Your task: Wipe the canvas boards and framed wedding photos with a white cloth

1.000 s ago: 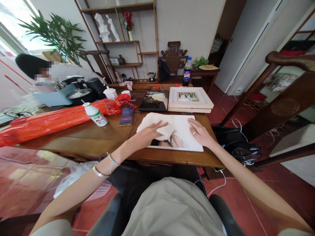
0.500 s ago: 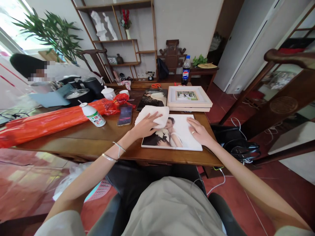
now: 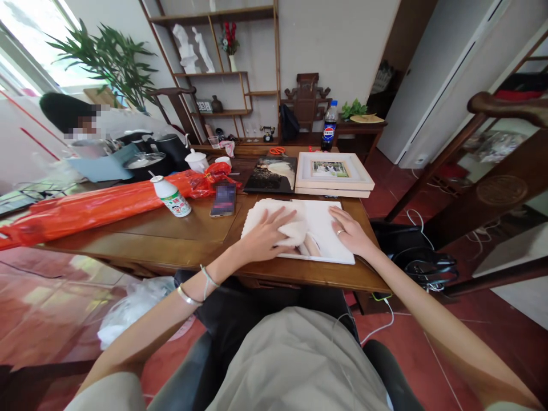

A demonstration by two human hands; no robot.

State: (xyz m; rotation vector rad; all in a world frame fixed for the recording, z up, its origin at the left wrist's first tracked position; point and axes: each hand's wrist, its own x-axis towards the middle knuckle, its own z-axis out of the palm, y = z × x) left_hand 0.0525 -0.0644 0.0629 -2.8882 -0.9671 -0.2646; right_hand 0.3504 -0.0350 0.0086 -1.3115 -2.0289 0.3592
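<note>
My left hand lies with fingers spread over a white cloth, pressing it onto a photo panel. The cloth is bunched near the thumb and covers most of the pictured people. White background fills the panel's right side. My right hand, with a ring on it, rests flat along the panel's right edge, fingers stretched out. Behind the panel lie a dark photo panel and a stack of pale frames; the top one holds a small picture.
Left of the panel are a phone, a white bottle and a long red plastic-wrapped bundle. A cola bottle stands behind the frames, near orange-handled scissors. Another person is at the far left.
My left hand and the cloth have moved down and toward the panel's middle, covering more of the picture. My right hand stays at the right edge. The camera view has shifted slightly.
</note>
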